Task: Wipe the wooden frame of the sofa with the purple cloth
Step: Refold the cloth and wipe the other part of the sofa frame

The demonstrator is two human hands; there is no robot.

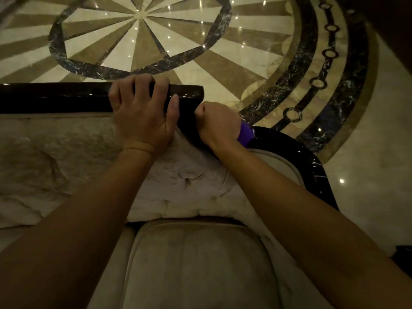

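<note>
The sofa's dark glossy wooden frame [55, 98] runs along the top of the backrest, then curves down to the right as an arm rail [296, 152]. My left hand [142, 114] grips the top rail near its right end, fingers over the far side and thumb on the near face. My right hand [219, 123] is a closed fist on the frame's corner, pressing the purple cloth [245, 133] against the wood. Only a small part of the cloth shows beyond the fist.
Beige tufted upholstery [66, 157] covers the backrest below the rail, and a seat cushion [196, 259] lies under my forearms. Behind the sofa spreads a polished marble floor [142, 16] with a radial pattern and dark rings. A dark object sits at the right edge [403, 253].
</note>
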